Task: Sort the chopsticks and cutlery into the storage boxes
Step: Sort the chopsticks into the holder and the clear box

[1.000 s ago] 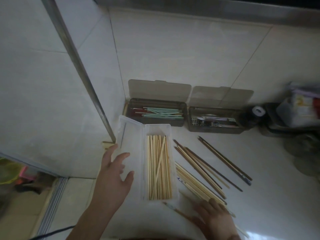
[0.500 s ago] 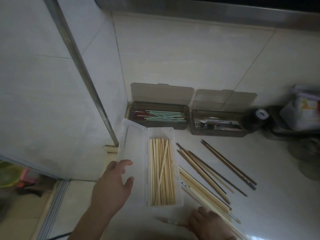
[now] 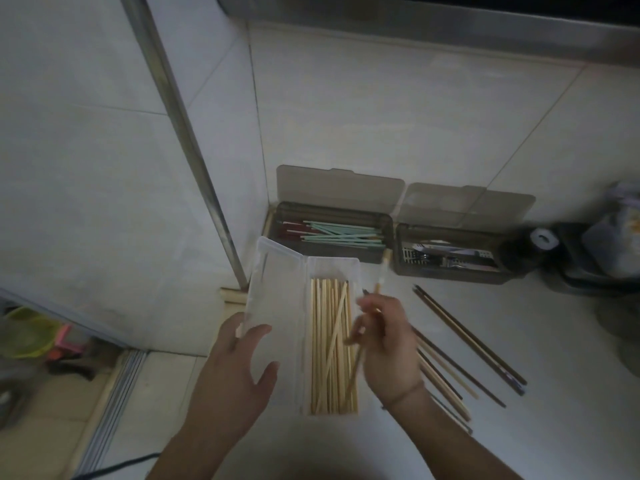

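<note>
Over clear plastic box [image 3: 332, 268], my right hand [image 3: 388, 344] pinches pale wooden chopstick [image 3: 375, 292], long axis pointing away; left hand [image 3: 235, 368] spread.

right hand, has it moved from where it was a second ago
Yes. The right hand has lifted off the loose chopsticks and moved up beside the clear box, holding a chopstick.
</note>
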Available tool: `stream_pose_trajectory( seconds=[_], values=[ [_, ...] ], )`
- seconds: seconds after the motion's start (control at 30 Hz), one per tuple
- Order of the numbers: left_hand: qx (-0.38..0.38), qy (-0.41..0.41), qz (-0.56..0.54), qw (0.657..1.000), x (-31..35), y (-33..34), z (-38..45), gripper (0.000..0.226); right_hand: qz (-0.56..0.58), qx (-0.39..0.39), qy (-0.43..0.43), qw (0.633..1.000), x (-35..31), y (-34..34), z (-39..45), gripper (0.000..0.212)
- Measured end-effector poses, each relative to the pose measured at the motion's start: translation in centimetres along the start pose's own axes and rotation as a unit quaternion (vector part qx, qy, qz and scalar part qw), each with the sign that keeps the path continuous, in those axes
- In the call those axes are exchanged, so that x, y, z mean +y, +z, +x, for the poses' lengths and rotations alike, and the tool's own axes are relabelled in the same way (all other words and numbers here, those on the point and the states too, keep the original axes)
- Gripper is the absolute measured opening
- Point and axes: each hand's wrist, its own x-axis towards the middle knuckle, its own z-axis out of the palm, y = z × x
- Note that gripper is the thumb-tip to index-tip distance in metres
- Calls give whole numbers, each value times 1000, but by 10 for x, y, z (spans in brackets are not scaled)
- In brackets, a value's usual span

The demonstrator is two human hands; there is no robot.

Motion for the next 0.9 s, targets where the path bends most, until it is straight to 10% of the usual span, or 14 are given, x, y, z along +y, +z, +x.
stream_pose_trajectory(
  seconds=[0.37,0.67,0.9],
  values=[
    [-61,98,57,992,-13,12,-23,110,-279,-298,78,910,44,58,32,39],
    [-36,125,11,991,-13,10,-26,86,-308,-67,-60,947,76,-53,-38,14],
    [12,84,-42,996,3,16,-29,56,-463,-157,20,872,113,-83,-76,24]
  ],
)
